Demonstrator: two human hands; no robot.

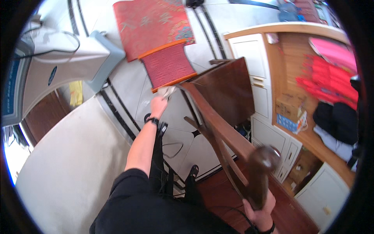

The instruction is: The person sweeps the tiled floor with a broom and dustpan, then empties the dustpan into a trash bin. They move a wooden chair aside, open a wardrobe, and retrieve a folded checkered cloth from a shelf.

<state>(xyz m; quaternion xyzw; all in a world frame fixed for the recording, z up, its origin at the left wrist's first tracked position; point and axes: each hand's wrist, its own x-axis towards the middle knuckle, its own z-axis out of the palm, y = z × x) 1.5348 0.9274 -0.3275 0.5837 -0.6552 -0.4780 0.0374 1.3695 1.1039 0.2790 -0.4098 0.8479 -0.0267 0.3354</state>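
Note:
A tilted brown wooden chair (217,117) stretches before me, its dark flat panel (228,90) facing up. My right hand (264,209) grips it at the lower right, just below a thick rounded wooden end (263,163). In my left hand (159,106) is a crumpled whitish cloth (166,91), blurred, at the far end of a chair rail. Whether the cloth touches the wood I cannot tell. Just beyond it lies a low folding stool with a red woven seat (169,64) and orange wooden bars.
A red doormat (146,26) bearing writing lies beyond the stool on pale floor tiles. White cabinets (264,108) with wooden shelves stand at right, holding red clothing (333,77) and a cardboard box (290,105). A white appliance (70,58) with a cable and a large pale curved surface (76,166) are at left.

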